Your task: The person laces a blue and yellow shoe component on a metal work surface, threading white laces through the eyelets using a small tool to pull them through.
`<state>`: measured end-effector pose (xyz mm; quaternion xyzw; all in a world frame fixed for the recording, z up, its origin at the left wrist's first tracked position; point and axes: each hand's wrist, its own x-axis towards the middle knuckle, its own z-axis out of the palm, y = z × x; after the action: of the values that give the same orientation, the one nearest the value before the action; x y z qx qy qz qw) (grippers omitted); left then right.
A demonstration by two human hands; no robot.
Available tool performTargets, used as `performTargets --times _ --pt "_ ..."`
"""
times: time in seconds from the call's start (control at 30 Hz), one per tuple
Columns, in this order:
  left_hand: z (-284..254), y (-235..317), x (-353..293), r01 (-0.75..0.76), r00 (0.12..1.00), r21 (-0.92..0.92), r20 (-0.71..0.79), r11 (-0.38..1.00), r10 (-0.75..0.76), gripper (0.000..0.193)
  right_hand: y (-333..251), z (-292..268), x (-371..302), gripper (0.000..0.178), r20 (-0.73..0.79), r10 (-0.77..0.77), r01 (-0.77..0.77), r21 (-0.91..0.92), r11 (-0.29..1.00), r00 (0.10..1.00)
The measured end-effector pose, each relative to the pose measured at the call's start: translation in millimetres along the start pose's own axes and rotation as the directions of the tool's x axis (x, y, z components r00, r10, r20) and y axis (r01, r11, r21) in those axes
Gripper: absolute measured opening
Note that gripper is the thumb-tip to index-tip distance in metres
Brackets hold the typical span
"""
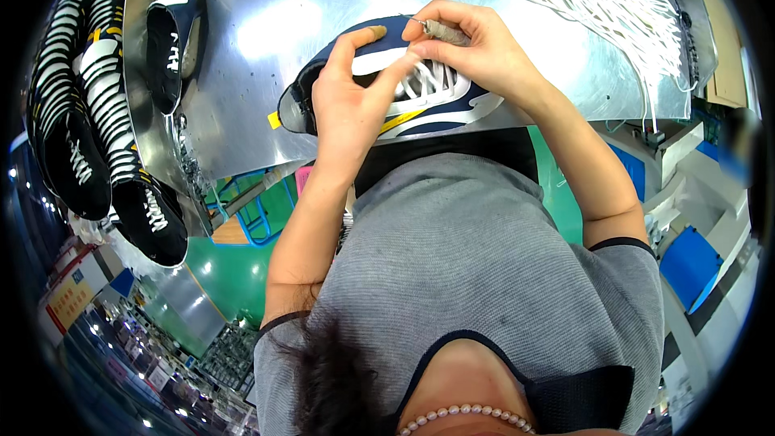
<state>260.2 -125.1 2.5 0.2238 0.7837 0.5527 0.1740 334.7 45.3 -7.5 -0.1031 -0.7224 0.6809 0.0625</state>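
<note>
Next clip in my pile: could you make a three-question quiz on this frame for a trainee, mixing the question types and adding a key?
1. Multiple choice: what does the person's right hand hold?
A) a brush
B) a slim tool with a wrapped handle
C) a pair of scissors

2. True or false: the heap of white laces lies toward the right end of the metal table.

3. Short answer: what colour is the small tab at the heel of the shoe under the person's hands?

Key: 1. B; 2. True; 3. Yellow
</note>
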Motion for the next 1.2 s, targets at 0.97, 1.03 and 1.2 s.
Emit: performTargets --times 0.97,1.03,1.2 --pt "5 -1 -9 -0.123 0.992 0.204 -0.014 0.971 0.129 0.035 -6 -1 -31 0.016 -0.023 -0.158 0.113 -0.597 0.794 0.987" --pt "4 1 -13 -0.127 0.991 0.200 -0.009 0.972 0.132 0.033 -5 5 -26 0.020 0.104 -0.276 0.262 -0.732 0.629 0.955" --pt "2 -4 -13 -0.185 0.982 0.205 0.010 0.961 0.187 0.033 -19 22 -11 0.039 0.187 -0.195 0.258 -0.852 0.456 0.963"
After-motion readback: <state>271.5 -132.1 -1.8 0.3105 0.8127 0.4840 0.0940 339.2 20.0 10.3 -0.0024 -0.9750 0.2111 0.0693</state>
